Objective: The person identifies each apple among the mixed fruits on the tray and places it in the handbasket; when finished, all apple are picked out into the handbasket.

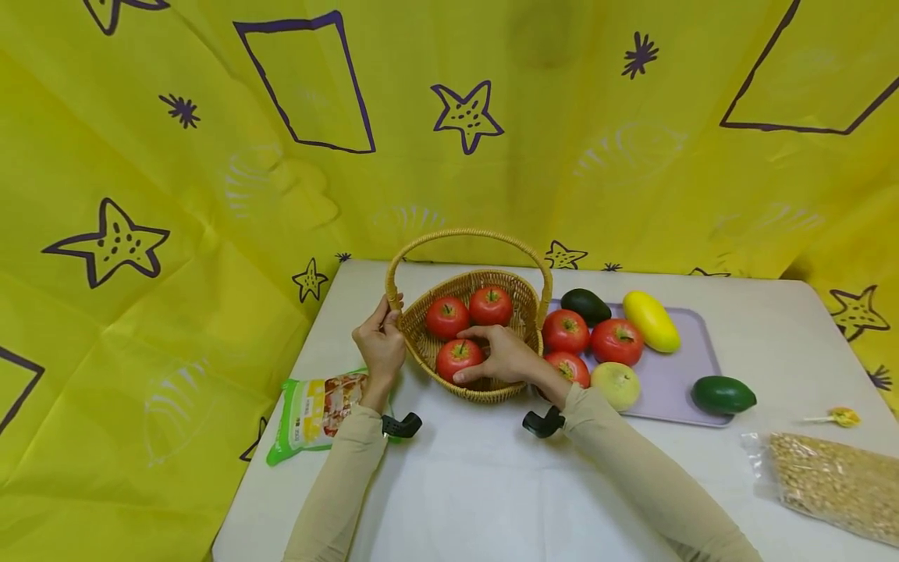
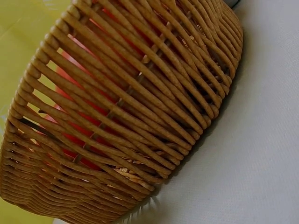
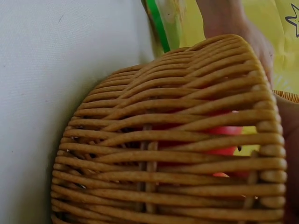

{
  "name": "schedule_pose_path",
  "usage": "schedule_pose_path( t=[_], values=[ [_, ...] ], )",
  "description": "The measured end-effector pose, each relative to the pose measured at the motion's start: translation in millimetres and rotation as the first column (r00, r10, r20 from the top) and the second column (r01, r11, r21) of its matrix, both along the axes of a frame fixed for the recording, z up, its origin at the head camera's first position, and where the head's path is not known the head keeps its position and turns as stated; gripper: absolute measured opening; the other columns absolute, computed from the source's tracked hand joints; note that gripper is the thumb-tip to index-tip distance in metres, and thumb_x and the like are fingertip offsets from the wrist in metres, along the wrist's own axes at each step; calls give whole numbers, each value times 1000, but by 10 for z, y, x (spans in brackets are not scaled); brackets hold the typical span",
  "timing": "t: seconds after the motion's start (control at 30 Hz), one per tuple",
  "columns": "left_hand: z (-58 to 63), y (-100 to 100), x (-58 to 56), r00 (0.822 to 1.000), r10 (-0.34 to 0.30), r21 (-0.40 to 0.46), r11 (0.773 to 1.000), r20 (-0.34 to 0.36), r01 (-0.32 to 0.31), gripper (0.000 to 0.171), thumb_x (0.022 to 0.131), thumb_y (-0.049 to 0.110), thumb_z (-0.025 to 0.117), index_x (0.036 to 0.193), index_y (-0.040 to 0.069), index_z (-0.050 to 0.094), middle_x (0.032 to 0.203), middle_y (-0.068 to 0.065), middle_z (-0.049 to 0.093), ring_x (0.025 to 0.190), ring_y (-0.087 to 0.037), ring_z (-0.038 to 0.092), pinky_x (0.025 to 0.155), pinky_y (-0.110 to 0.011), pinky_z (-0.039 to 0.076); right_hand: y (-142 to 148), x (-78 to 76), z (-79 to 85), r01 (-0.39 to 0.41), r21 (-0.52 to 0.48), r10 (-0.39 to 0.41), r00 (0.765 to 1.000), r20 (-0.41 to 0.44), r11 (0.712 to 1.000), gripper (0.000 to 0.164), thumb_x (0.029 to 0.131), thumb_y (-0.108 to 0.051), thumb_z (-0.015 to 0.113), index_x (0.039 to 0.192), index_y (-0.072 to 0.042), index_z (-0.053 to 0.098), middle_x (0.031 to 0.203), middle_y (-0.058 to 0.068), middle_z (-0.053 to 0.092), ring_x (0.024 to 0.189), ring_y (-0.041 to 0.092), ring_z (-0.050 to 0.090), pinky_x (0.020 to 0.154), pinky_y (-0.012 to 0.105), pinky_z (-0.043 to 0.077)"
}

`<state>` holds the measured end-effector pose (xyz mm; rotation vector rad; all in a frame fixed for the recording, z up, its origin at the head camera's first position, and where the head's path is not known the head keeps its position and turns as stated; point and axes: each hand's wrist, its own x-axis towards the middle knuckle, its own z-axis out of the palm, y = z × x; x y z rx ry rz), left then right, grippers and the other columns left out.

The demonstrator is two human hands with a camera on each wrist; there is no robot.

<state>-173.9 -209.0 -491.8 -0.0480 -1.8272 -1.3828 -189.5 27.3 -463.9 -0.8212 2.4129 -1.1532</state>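
Observation:
A wicker basket (image 1: 485,396) with a tall arched handle (image 1: 469,232) stands on the table. My left hand (image 1: 381,343) grips its left side, where the handle meets the rim. Inside lie three red apples, two of them, the left apple (image 1: 447,318) and the right apple (image 1: 491,305), towards the back. Reaching over the right rim, my right hand (image 1: 507,355) holds the front apple (image 1: 458,361) between thumb and fingers. Both wrist views show mostly the woven wall (image 2: 140,102), with red apple skin (image 2: 79,126) behind the gaps; the fingers are hidden there.
Right of the basket, a lilac tray (image 1: 691,351) carries several red apples (image 1: 616,342), a yellow mango-shaped fruit (image 1: 652,321), a dark avocado (image 1: 586,307), a pale round fruit (image 1: 616,386) and a green fruit (image 1: 723,395). A green-edged food packet (image 1: 309,414), a lollipop (image 1: 843,417) and a grain bag (image 1: 836,476) lie around.

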Motion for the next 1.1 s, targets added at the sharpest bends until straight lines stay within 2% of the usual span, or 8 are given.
schedule_pose_path(
  t=[0.13,0.23,0.37,0.63,0.77,0.83,1.0,1.1],
  values=[
    [-8,-1,-1,1000,-5,-6,1000,1,5,34,99,-14,59,130,-9,71,113,-26,78,100,-46,77,91,-16,60,37,-1,28,-9,-40,10,1000,5,999,71,80,-34,95,139,-5,68,139,14,70,125,31,68,108,49,57],
    [119,72,70,1000,-8,-1,1000,5,8,34,98,-18,56,129,-14,69,111,-31,76,100,-50,76,91,-16,59,102,9,79,-21,-84,24,999,33,996,70,82,-29,94,141,-3,67,142,16,68,129,33,68,110,48,56],
    [303,174,170,1000,2,4,1000,-8,-2,33,95,-24,55,125,-21,66,108,-37,74,98,-56,73,92,-18,59,268,22,188,-55,-110,54,998,-7,992,72,83,-30,93,143,-4,65,144,15,68,135,32,65,113,50,54],
    [313,174,172,1000,26,-11,1000,-9,-26,31,94,-23,57,124,-21,67,107,-37,74,98,-55,74,90,-14,58,851,40,463,-177,-265,163,984,-73,948,80,73,-18,99,145,-9,64,145,11,68,132,34,66,111,44,56],
    [306,173,171,999,34,-18,999,-6,-34,31,94,-23,58,124,-20,68,106,-36,75,98,-54,74,87,-12,58,1187,44,570,-142,-286,117,988,-104,948,82,70,-9,100,144,-10,66,142,16,69,128,23,68,110,40,56],
    [305,173,171,1000,29,-15,999,-12,-29,32,94,-23,58,125,-20,68,107,-36,75,99,-54,74,88,-12,58,1355,38,594,-103,-288,72,991,-114,952,82,69,-5,99,144,-10,66,141,16,70,126,14,67,110,32,54],
    [304,180,172,999,25,-10,1000,-19,-25,32,95,-22,58,125,-20,67,107,-36,75,101,-54,73,89,-12,58,1753,-13,566,-16,-306,-27,991,-135,952,84,67,4,97,144,-7,65,141,-6,70,128,4,63,108,15,47],
    [309,186,173,999,28,-11,1000,-16,-28,32,95,-22,58,125,-19,68,107,-35,75,101,-53,74,88,-12,58,1952,-64,483,8,-323,-56,989,-137,946,84,68,8,95,145,-2,63,142,-13,68,130,2,60,108,13,46]
  ],
)
